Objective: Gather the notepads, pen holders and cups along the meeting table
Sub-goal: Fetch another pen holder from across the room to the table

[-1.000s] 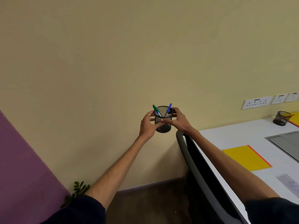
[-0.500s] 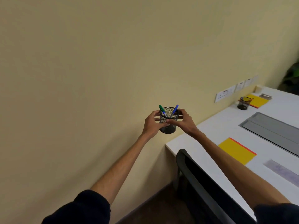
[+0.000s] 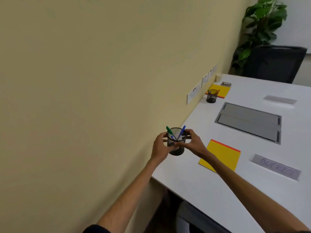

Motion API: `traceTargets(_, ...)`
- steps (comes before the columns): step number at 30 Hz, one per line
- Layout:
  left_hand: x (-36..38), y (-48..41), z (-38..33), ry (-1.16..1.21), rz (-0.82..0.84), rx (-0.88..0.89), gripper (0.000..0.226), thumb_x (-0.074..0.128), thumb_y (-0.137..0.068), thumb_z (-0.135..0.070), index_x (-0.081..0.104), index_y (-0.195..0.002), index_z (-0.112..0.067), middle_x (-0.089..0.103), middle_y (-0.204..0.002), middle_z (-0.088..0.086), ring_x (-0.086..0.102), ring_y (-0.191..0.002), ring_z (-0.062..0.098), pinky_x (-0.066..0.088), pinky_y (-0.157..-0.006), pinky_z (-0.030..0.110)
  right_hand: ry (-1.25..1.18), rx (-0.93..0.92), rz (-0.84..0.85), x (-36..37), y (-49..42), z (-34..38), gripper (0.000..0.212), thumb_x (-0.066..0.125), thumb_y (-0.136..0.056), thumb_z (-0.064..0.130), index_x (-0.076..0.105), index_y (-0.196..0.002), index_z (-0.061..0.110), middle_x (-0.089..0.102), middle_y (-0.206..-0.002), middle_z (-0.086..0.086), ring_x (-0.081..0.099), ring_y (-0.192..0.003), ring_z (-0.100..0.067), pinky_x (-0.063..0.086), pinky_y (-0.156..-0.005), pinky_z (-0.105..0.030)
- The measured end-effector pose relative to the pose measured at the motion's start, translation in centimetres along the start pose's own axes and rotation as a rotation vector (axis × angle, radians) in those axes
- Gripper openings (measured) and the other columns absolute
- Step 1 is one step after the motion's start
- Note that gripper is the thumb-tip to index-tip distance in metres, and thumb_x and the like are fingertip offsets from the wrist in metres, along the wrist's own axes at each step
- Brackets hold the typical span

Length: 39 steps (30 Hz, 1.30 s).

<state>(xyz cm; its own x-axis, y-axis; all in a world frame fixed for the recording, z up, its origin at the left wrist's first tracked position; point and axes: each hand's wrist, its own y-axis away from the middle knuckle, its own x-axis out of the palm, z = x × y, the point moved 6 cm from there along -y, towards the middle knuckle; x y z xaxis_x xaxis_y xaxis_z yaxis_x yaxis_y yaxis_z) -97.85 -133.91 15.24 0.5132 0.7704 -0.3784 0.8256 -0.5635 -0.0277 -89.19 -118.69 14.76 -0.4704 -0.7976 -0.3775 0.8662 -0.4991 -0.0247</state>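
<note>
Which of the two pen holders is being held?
The near pen holder with green and blue pens: left hand and right hand grip it. The far pen holder stands on the table.

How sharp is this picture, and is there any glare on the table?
Head view, near: the pen holder, left hand and right hand are fairly sharp. Head view, far end: the chair and plant are softly blurred. Head view overall: even light, no glare on the table.

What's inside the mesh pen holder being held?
A green pen and blue pen lean out of the pen holder; left hand and right hand hide anything lower.
</note>
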Motion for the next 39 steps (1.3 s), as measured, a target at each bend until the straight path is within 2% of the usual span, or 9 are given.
traceTargets(4, 1.8, -4.3, 1.4, -0.005, 0.047, -0.001, 0.068, 0.091, -0.061, -0.022, 0.056, -0.12, -0.021, 0.063, -0.118, -0.01, 0.063, -0.1, 0.01, 0.052, -0.079, 0.023, 0.003, 0.022, -0.056, -0.2, -2.8, -2.4, 0.073, 0.089, -0.066, 0.037, 0.049, -0.125, 0.022, 0.058, -0.112, 0.013, 0.057, -0.099, 0.001, 0.043, -0.081, -0.011)
traceTargets(7, 3.3, -6.8, 1.6, -0.031, 0.104, 0.022, 0.07, 0.091, -0.06, -0.02, 0.054, -0.119, -0.023, 0.062, -0.118, -0.011, 0.062, -0.1, 0.01, 0.051, -0.077, 0.022, 0.018, 0.038, -0.094, -1.2, -4.6, -3.5, 0.074, 0.089, -0.065, 0.038, 0.048, -0.124, 0.023, 0.057, -0.114, 0.012, 0.056, -0.102, -0.005, 0.044, -0.087, -0.017)
traceTargets(13, 6.9, -11.6, 0.5, -0.059, 0.198, 0.075, 0.076, 0.089, -0.063, -0.019, 0.046, -0.125, -0.022, 0.055, -0.127, -0.009, 0.057, -0.108, 0.013, 0.054, -0.086, 0.03, 0.05, 0.101, -0.241, -4.2, -7.5, -4.9, 0.085, 0.09, -0.063, 0.039, 0.046, -0.132, 0.015, 0.049, -0.124, 0.006, 0.052, -0.109, -0.01, 0.044, -0.084, -0.014)
traceTargets(19, 10.5, -15.8, -1.0, -0.036, 0.306, 0.113, 0.078, 0.09, -0.063, -0.016, 0.045, -0.127, -0.016, 0.055, -0.13, -0.001, 0.056, -0.106, 0.013, 0.047, -0.074, 0.009, 0.055, 0.166, -0.382, -6.9, -9.1, -6.1, 0.081, 0.09, -0.065, 0.033, 0.047, -0.132, 0.014, 0.056, -0.129, -0.003, 0.053, -0.112, -0.012, 0.04, -0.083, -0.008)
traceTargets(25, 12.0, -18.1, -2.6, -0.026, 0.36, 0.155, 0.075, 0.088, -0.066, -0.012, 0.045, -0.128, -0.012, 0.055, -0.131, 0.005, 0.054, -0.105, 0.013, 0.046, -0.069, 0.005, 0.05, 0.193, -0.476, -8.6, -10.3, -5.8, 0.082, 0.09, -0.067, 0.026, 0.047, -0.135, 0.01, 0.056, -0.132, -0.007, 0.054, -0.117, -0.019, 0.044, -0.089, -0.016)
traceTargets(29, 12.6, -19.7, -3.1, -0.009, 0.364, 0.174, 0.074, 0.088, -0.066, -0.011, 0.047, -0.128, -0.01, 0.057, -0.131, 0.006, 0.056, -0.108, 0.017, 0.048, -0.071, 0.007, 0.062, 0.189, -0.482, -9.3, -11.2, -5.6, 0.082, 0.088, -0.069, 0.023, 0.045, -0.138, 0.011, 0.052, -0.136, -0.008, 0.051, -0.12, -0.017, 0.041, -0.089, -0.013)
traceTargets(31, 12.7, -19.9, -3.1, 0.016, 0.353, 0.168, 0.075, 0.088, -0.067, -0.01, 0.047, -0.13, -0.01, 0.057, -0.133, 0.006, 0.054, -0.108, 0.015, 0.047, -0.073, 0.008, 0.065, 0.198, -0.473, -9.5, -11.6, -5.5, 0.084, 0.088, -0.07, 0.024, 0.043, -0.14, 0.011, 0.048, -0.139, -0.01, 0.049, -0.119, -0.015, 0.043, -0.094, -0.02)
traceTargets(35, 14.1, -21.3, -2.1, 0.044, 0.361, 0.136, 0.076, 0.086, -0.067, -0.007, 0.046, -0.132, -0.009, 0.055, -0.133, 0.005, 0.053, -0.108, 0.013, 0.048, -0.069, 0.006, 0.057, 0.266, -0.459, -9.6, -12.8, -6.8, 0.089, 0.086, -0.072, 0.026, 0.037, -0.145, 0.011, 0.045, -0.144, -0.012, 0.048, -0.129, -0.026, 0.045, -0.101, -0.033)
traceTargets(39, 16.9, -23.9, -0.7, 0.029, 0.386, 0.134, 0.075, 0.087, -0.066, -0.005, 0.048, -0.13, -0.008, 0.058, -0.13, 0.008, 0.057, -0.114, 0.023, 0.051, -0.082, 0.017, 0.018, 0.363, -0.36, -10.7, -15.0, -9.6, 0.089, 0.084, -0.074, 0.019, 0.035, -0.147, 0.008, 0.047, -0.146, -0.012, 0.052, -0.128, -0.027, 0.047, -0.093, -0.026)
